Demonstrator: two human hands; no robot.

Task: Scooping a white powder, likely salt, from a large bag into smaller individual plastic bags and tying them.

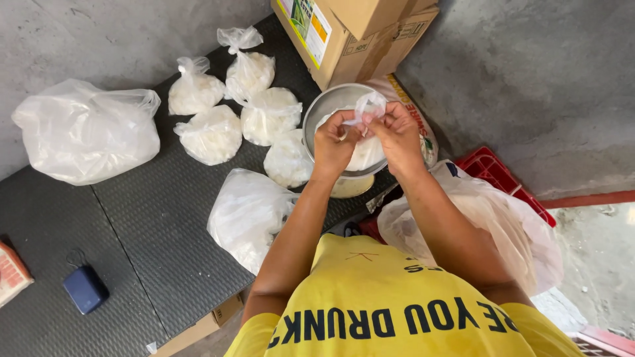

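From the head camera, I've got both hands up over the metal bowl (329,104), which sits on the dark ribbed mat (152,218) in front of the cardboard box (354,36). The left hand (334,142) and right hand (397,135) are pinched narrow on the neck of a small clear bag (365,106), fingertips close together, twisting or gathering the plastic; the bag's white filling rests down in the bowl. To my eye this is the closing step: the bag looks filled and the top is being drawn in. The next move, I'd judge, calls for a tight hold on the neck while the knot is pulled, so nothing spills. Just left of the bowl lie five tied bags (211,132) of the same white stuff, touching one another in a cluster. Farther left sits a big loose plastic sack (86,129), another by the left forearm (248,211), and a dark blue pouch (86,289) near the mat's edge.
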